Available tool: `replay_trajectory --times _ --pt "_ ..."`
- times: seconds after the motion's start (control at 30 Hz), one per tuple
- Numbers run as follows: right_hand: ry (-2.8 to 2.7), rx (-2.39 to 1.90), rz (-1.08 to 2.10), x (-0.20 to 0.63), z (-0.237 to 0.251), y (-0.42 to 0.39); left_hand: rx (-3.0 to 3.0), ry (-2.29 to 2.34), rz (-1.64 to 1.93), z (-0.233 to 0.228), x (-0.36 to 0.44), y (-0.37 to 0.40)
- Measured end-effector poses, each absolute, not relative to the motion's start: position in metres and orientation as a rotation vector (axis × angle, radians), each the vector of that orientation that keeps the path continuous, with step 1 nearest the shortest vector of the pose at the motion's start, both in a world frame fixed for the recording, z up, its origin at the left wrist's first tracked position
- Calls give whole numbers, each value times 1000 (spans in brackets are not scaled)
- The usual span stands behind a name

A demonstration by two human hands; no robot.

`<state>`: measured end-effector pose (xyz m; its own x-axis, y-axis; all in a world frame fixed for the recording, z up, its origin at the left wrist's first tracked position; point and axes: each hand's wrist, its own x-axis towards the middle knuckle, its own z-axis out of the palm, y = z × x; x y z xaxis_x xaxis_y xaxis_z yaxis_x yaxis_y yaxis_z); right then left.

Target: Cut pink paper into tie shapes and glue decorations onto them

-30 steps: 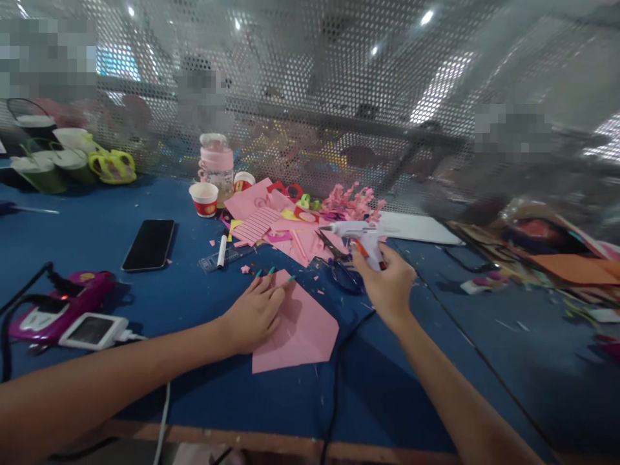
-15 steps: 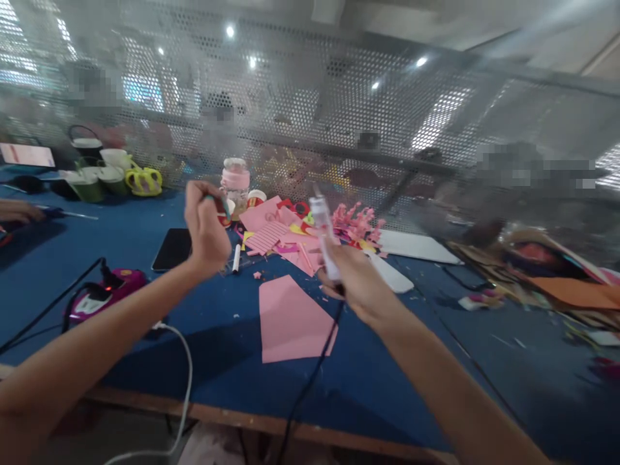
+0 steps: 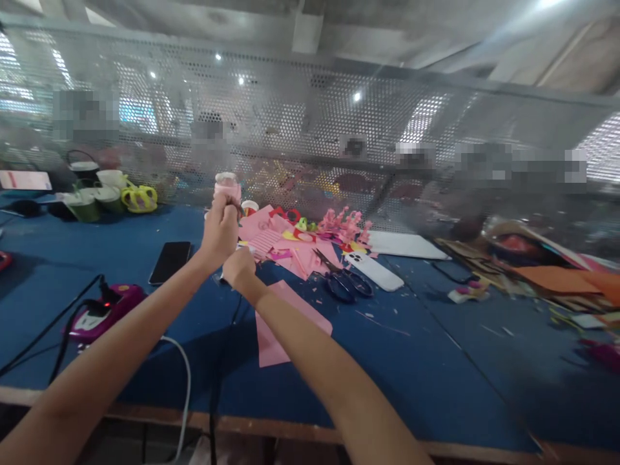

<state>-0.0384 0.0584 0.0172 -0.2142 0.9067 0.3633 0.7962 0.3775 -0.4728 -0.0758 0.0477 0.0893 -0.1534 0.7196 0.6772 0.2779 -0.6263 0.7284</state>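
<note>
My left hand point(image 3: 220, 232) is raised over the table in front of a jar with a pink band point(image 3: 227, 184). Its fingers are closed around something small and dark, too hidden to name. Close beside it on the right, my right hand point(image 3: 241, 268) is a fist around the white glue gun seen earlier, now almost wholly covered by the fingers. A black cord point(image 3: 236, 313) hangs below that fist. Under my right forearm lies a pink sheet point(image 3: 278, 323), partly covered. Pink paper scraps point(image 3: 295, 252) are heaped just beyond my hands.
Blue-handled scissors point(image 3: 346, 284) and a white phone point(image 3: 375, 271) lie to the right. On the left are a black phone point(image 3: 170, 261), a purple power strip point(image 3: 109, 313) and a white cable point(image 3: 188, 381). A perforated metal screen point(image 3: 290, 142) stands behind the table.
My right hand has moved left with the glue gun, close to my left hand, uncovering the scissors. My left hand has shifted slightly right. The co-worker's hand at far left is out of view.
</note>
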Motion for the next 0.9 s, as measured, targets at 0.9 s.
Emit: replay_trajectory --times 0.9 --pt "-1577 -1206 1454 143 35 -12 2845 1258 1243 16 -35 12"
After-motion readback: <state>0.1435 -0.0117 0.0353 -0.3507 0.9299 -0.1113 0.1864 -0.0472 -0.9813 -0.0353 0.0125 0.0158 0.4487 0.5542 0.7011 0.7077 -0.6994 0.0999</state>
